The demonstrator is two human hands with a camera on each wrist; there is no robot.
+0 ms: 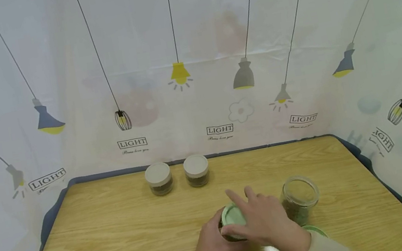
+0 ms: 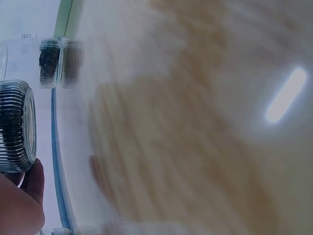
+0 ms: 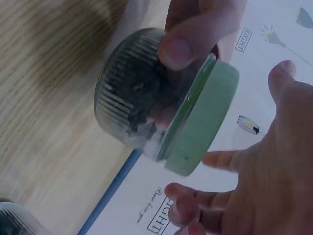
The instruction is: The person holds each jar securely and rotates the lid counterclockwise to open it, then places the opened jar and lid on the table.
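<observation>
My left hand (image 1: pixel 211 240) grips a ribbed glass jar (image 3: pixel 122 93) with dark contents, near the front of the table. In the right wrist view its thumb presses the glass just below the pale green lid (image 3: pixel 208 120), which sits on the jar's mouth. My right hand (image 1: pixel 263 215) is over the lid with its fingers spread and thumb extended. One fingertip is right at the lid's edge in the right wrist view. The left wrist view catches only part of the left hand (image 2: pixel 19 205) and the jar's ribbed side.
An uncovered glass jar (image 1: pixel 299 193) with contents low inside stands right of my hands. Another green lid (image 1: pixel 316 230) lies in front of it, partly behind my right wrist. Two white-lidded jars (image 1: pixel 159 179) stand at the wooden table's (image 1: pixel 103 232) back edge, before a lamp-printed curtain.
</observation>
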